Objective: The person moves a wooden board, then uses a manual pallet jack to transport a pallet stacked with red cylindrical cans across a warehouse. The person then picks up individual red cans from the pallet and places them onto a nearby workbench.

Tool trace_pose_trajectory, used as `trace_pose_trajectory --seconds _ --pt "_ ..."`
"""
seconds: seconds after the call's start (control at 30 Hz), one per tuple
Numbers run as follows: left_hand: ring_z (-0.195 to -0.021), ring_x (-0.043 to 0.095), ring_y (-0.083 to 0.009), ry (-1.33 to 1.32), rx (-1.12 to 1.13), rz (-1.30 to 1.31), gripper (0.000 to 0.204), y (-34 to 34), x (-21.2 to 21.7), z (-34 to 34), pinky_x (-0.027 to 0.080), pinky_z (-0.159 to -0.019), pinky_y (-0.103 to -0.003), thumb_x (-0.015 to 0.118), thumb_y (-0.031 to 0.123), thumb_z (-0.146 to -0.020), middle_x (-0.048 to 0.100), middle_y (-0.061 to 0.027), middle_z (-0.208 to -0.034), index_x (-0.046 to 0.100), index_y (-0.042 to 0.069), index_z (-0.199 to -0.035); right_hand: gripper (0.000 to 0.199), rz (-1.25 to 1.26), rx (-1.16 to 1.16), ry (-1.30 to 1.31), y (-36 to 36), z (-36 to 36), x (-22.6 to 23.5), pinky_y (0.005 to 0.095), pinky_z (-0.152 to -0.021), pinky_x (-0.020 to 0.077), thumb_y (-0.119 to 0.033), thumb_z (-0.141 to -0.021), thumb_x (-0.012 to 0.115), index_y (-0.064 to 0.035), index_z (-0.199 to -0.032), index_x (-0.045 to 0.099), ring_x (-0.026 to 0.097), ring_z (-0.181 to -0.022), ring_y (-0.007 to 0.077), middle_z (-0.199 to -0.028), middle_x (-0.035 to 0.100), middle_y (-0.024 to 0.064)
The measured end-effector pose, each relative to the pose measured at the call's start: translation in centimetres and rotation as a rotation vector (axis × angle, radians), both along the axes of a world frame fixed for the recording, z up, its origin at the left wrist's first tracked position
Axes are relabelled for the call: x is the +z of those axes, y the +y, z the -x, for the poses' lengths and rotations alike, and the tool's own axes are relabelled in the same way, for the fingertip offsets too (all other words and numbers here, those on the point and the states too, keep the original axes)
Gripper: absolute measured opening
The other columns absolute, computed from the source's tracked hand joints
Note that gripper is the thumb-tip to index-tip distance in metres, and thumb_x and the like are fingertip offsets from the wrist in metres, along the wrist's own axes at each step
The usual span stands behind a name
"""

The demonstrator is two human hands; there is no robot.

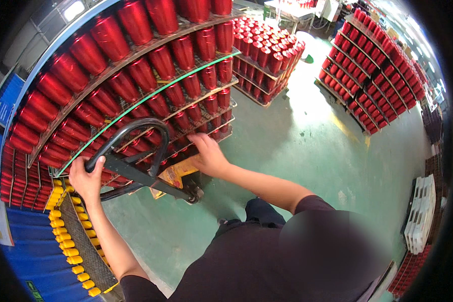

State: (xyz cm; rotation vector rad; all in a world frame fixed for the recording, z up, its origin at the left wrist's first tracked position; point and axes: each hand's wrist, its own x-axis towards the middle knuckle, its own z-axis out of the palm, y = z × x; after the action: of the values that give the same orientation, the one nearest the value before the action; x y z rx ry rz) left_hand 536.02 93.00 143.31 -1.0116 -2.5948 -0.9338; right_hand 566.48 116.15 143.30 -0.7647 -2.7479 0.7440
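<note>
A tall stack of shiny red metal bottles [158, 60], layered on thin boards and bound by a green strap [151, 96], stands in front of me. Against it rises the black looped handle [162, 143] of a pallet jack, whose yellow-orange body [172, 175] sits low by the stack's base. My left hand [87, 180] is closed around the left side of that loop. To the right of the handle, my right hand [210, 157] reaches to the lower layers with its fingers stretched out. Its fingertips appear to be against the stack; exact contact is hard to tell.
Another stack of red bottles [267, 55] stands beyond, and a larger one [372, 70] at the far right. White plastic pallets [421, 214] lean at the right edge. Left of me runs a dark conveyor belt [84, 241] lined with yellow pieces [68, 244]. Green floor [307, 146] lies between.
</note>
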Motion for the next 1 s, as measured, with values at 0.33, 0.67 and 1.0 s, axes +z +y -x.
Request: trace_pose_trajectory --seconds 0.33,0.67,1.0 --pt "-0.110 0.057 -0.0378 0.057 -0.043 0.144 0.059 -5.3 5.1 -18.3 0.044 -0.094 -0.046 0.077 0.044 -0.078 0.061 -0.0178 -0.117 0.061 0.006 -0.119 0.053 0.331 -0.904 -1.190 -7.6 -77.8 5.1 0.0428 -0.094 0.0502 -0.026 -0.075 0.070 -0.0030 -0.122 0.060 0.059 -0.115 0.0355 -0.120 0.063 0.0213" --pt "-0.118 0.052 -0.0365 0.322 0.182 0.315 0.072 -3.0 9.5 -37.6 0.041 -0.098 -0.049 0.073 0.057 -0.078 0.055 -0.0189 -0.128 0.058 0.006 -0.127 0.026 0.490 -1.539 -0.786 -10.3 -104.3 15.3 0.0326 -0.044 0.0532 -0.015 -0.079 0.068 -0.0024 -0.101 0.065 0.065 -0.049 0.0189 -0.070 0.067 0.0102" --pt "-0.133 0.034 -0.0407 -0.041 -0.242 0.031 0.062 16.5 8.9 -66.8 0.022 -0.110 -0.059 0.075 0.037 -0.077 0.041 -0.0194 -0.142 0.055 0.008 -0.128 0.027 0.762 -1.268 -0.714 -7.4 -102.1 8.3 0.0326 -0.053 0.0553 -0.020 -0.081 0.068 -0.0040 -0.102 0.064 0.067 -0.056 0.0176 -0.073 0.070 0.0098"
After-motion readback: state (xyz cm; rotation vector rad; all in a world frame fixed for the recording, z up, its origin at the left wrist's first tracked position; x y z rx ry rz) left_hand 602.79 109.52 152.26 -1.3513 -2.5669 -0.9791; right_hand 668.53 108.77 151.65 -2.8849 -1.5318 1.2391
